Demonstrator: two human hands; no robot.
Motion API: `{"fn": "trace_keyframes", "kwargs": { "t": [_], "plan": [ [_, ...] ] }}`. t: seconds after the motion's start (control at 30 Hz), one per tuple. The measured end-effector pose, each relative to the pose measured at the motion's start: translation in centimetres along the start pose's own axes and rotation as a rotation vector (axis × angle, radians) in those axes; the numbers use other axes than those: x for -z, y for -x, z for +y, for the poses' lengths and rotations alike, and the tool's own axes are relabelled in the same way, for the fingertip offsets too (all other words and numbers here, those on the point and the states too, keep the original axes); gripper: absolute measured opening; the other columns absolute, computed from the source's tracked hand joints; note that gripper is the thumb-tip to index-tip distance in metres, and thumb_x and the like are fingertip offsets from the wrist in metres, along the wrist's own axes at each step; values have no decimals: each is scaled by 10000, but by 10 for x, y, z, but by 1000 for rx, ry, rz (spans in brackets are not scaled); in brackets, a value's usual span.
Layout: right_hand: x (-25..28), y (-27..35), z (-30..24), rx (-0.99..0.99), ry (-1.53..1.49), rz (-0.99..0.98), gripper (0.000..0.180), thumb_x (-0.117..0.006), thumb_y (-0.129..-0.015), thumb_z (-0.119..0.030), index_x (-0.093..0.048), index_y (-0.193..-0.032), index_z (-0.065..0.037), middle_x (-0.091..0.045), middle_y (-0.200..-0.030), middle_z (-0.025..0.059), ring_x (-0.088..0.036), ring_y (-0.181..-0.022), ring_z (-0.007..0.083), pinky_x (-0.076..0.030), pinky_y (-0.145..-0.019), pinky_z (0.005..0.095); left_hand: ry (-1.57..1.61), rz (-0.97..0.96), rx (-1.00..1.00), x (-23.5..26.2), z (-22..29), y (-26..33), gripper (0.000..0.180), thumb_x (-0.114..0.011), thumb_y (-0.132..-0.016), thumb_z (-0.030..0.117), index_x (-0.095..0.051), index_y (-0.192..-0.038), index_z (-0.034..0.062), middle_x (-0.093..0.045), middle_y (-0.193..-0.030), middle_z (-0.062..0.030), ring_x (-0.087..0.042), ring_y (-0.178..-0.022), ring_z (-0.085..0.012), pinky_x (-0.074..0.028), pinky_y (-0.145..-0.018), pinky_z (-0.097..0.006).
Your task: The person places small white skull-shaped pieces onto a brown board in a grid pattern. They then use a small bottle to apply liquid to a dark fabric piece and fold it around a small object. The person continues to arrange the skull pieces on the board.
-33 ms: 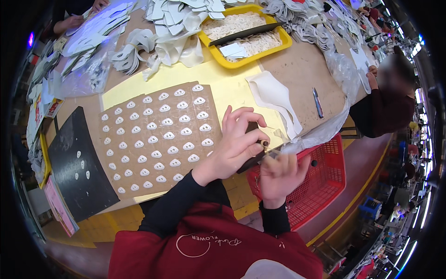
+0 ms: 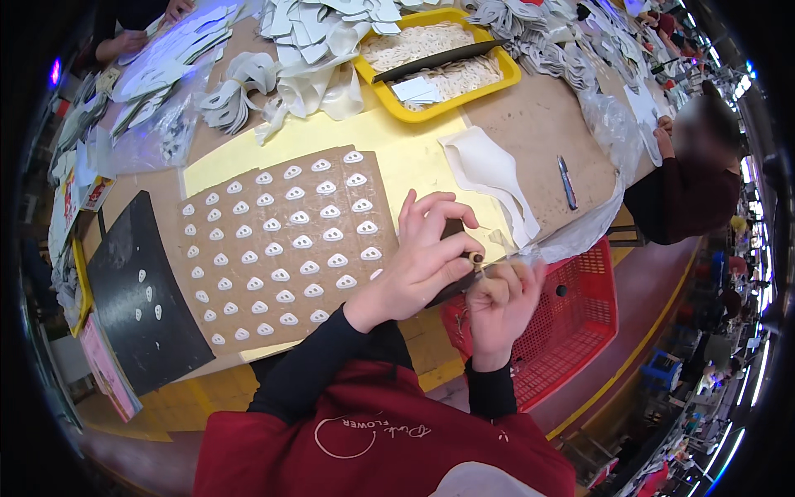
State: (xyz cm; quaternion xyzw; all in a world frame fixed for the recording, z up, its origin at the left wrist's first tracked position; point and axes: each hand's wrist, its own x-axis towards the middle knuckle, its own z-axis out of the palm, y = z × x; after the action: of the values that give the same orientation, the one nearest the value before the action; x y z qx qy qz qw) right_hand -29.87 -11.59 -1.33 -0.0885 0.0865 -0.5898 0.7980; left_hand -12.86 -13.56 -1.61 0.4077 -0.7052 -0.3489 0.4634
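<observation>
My left hand (image 2: 418, 261) pinches a small round beige-and-dark piece (image 2: 476, 258) between thumb and index finger, its other fingers raised and bent. Just to its right, my right hand (image 2: 499, 302) has its fingers curled close to that piece; motion blurs them, and anything they hold is too small to make out. A dark flat object (image 2: 452, 225) shows under my left hand, at the table's near edge. Left of my hands lies a brown board (image 2: 248, 224) with rows of small white rounded pieces (image 2: 308, 267), each with two dark holes.
A yellow tray (image 2: 418, 114) of small pale pieces stands at the back, a black strip (image 2: 439, 61) across it. White cut sheets (image 2: 489, 170) and a pen (image 2: 566, 182) lie to the right. A black board (image 2: 137, 273) sits left; a red basket (image 2: 580, 319) stands below the edge.
My right hand's fingers have curled in more toward the small round piece and look less blurred. My left hand has hardly moved.
</observation>
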Motion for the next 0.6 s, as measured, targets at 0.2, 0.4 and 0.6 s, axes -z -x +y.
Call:
{"fn": "trace_keyframes", "kwargs": {
  "t": [0.2,0.4,0.6],
  "plan": [
    [-56,-21,-45,-385,556,52,520,-430,-979,-427,-535,-1257,0,-633,-900,75,-353,-530,56,-365,-525,224,-38,-116,-42,-2,4,-1,187,-540,-918,272,-625,-990,122,-442,-1296,-90,-244,-1374,-363,-59,-1148,-572],
    [-89,-22,-28,105,2163,-745,239,-766,-727,-142,-549,-712,-43,-563,-735,56,-483,-521,161,-349,-491,281,-55,-101,-75,-11,3,-6,163,-529,-909,219,-605,-1035,149,-443,-1308,-75,-244,-1390,-353,-32,-1138,-616],
    [-10,-17,-28,368,1900,-590,220,-725,-826,-147,-553,-716,-65,-524,-702,30,-501,-566,186,-400,-504,276,-98,-55,-38,7,-5,-4,182,-506,-917,266,-592,-1021,143,-449,-1272,-70,-268,-1357,-337,-40,-1152,-587]
  ]
}}
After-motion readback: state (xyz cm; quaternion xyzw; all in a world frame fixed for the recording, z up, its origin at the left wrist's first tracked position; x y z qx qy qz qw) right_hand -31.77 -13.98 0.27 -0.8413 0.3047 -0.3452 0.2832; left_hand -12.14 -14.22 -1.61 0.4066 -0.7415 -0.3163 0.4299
